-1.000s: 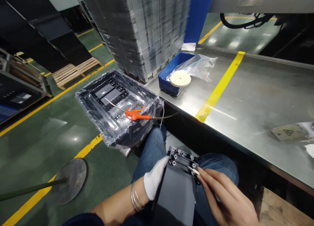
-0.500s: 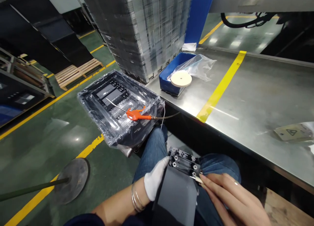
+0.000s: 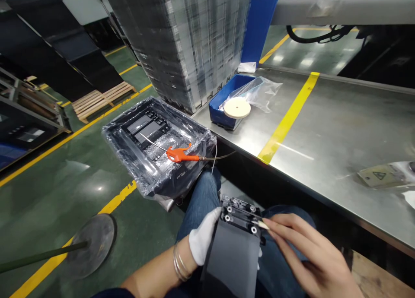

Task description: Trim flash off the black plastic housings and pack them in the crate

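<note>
On my lap rests a black plastic panel [image 3: 235, 250] with a row of screw bosses along its far edge. My left hand [image 3: 202, 239], in a white glove, grips the panel's left side. My bare right hand [image 3: 311, 259] pinches a small pale stick or swab [image 3: 262, 224] and holds its tip against the panel's right end, by a boss.
A plastic-lined black bin [image 3: 152, 142] holding parts and an orange air blow gun [image 3: 180, 154] stands left of my knees. The steel table [image 3: 324, 134] to the right carries a blue tray [image 3: 227, 100], a white disc [image 3: 237, 107] and a clear bag. Stacked trays rise behind.
My right hand shifted slightly, the stick's tip staying at the panel's right end. The view tilted a little; the left hand kept its grip.
</note>
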A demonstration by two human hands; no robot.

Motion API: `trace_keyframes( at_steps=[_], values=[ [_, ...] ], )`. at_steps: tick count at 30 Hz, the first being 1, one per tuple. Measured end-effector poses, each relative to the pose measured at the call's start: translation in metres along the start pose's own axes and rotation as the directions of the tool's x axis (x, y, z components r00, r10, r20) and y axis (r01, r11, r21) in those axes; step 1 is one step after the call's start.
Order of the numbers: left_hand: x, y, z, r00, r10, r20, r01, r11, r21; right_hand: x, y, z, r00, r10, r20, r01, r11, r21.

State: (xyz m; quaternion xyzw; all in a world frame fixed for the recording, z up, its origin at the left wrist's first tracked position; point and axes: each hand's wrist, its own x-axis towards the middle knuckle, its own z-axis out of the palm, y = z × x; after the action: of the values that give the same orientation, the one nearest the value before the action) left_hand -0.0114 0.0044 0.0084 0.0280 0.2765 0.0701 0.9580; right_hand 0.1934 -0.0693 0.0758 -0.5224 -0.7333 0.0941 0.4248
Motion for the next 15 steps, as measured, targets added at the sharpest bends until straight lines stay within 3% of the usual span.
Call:
trace_keyframes(
  at_steps=[3,6,11,15],
  values=[
    [-0.011,0.016,0.016,0.969,0.197,0.149,-0.195,0.98,-0.024,-0.001,0.0,0.005,0.982,0.101,-0.159,-0.115,0.99,-0.079],
    [-0.019,0.026,0.024,0.894,0.43,0.127,-0.429,0.902,-0.037,-0.004,-0.002,0.021,0.954,0.155,-0.255,-0.177,0.982,-0.062],
    [-0.018,0.023,0.022,0.835,0.55,0.019,-0.55,0.835,0.023,-0.005,-0.008,0.049,0.931,0.177,-0.319,-0.161,0.984,0.075],
    [-0.014,0.016,0.028,0.803,0.596,-0.027,-0.594,0.802,0.06,-0.004,-0.008,0.055,0.927,0.197,-0.318,-0.17,0.979,0.109]
  ],
)
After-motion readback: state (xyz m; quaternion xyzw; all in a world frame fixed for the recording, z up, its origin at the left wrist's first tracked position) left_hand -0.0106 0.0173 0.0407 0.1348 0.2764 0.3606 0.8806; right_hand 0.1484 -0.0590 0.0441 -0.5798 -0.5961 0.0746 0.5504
